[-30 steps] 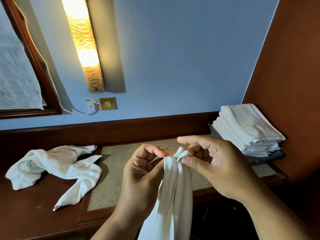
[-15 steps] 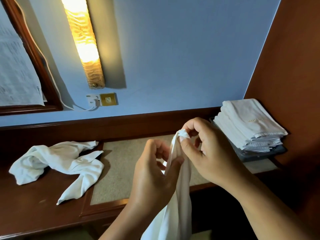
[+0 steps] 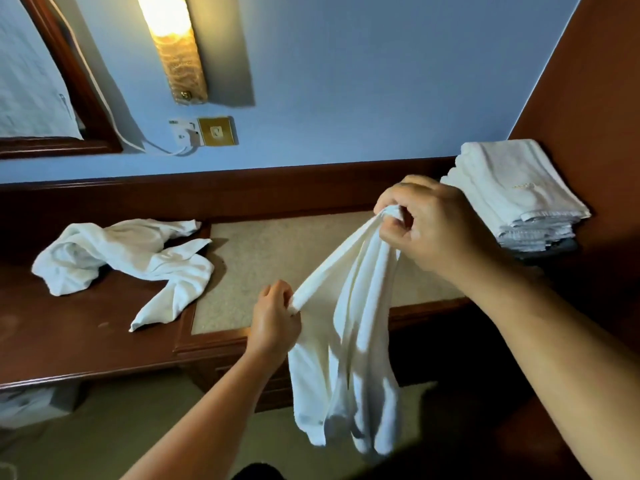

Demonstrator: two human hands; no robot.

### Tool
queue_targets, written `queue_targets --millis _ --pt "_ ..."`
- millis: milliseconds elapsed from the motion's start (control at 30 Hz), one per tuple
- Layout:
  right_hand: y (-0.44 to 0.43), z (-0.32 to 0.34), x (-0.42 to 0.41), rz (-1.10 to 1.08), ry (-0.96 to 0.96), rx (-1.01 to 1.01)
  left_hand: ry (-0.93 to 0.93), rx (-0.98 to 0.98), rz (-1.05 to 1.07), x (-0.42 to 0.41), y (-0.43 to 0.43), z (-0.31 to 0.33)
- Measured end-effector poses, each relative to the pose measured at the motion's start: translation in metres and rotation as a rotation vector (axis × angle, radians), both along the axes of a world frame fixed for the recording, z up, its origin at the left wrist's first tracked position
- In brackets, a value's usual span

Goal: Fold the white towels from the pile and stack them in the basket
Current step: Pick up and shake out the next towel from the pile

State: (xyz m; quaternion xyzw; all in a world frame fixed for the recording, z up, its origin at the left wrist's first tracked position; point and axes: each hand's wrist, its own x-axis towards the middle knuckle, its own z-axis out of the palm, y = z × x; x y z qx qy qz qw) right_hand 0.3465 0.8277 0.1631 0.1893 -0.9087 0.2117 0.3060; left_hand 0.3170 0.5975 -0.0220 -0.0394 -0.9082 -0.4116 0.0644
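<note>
One wide-angle camera, worn on the person's head, looks forward and down across the table (image 3: 69, 337) toward the blue wall (image 3: 346, 81), tilted slightly; the left hand (image 3: 273, 323) and right hand (image 3: 433, 230) sit close beneath the lens.

A wall lamp (image 3: 173, 46) at far left is glowing warm, blowing out its top and casting a shadow rightward; the near right is lying dim, edges bending.

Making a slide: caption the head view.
Left hand and right hand stretch a white towel at the desk, loose pile left, folded stack right.
</note>
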Motion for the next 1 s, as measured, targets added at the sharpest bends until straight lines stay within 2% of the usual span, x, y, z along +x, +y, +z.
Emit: queue_targets --millis 167,300,433,533,633,700,800,900,1000 --pt "0.070 -0.045 -0.035 -0.272 -0.070 0.004 -0.284 -0.129 0.314 0.007 -0.095 -0.058" --pt "0.114 -0.100 -0.046 -0.483 -0.342 0.102 -0.356 -0.166 0.516 0.022 -0.166 -0.067" --pt "0.130 -0.156 -0.035 -0.608 -0.612 0.140 -0.461 -0.114 0.726 0.030 -0.222 -0.070" --pt "0.117 -0.190 -0.028 -0.616 -0.681 0.120 -0.586 0.029 0.919 0.028 -0.240 -0.074" --pt "0.090 -0.220 -0.023 -0.588 -0.679 -0.004 -0.633 0.173 0.929 0.035 -0.238 -0.075" --pt "0.075 -0.234 -0.021 -0.565 -0.679 -0.055 -0.604 0.329 0.957 0.036 -0.230 -0.076" --pt "0.058 -0.245 -0.019 -0.530 -0.655 -0.075 -0.549 0.426 0.985 0.041 -0.221 -0.083" --pt "0.061 -0.243 -0.020 -0.554 -0.645 -0.068 -0.524 0.362 1.002 0.055 -0.236 -0.084" --pt "0.075 -0.233 -0.020 -0.546 -0.648 -0.006 -0.602 0.080 0.938 0.068 -0.258 -0.081"
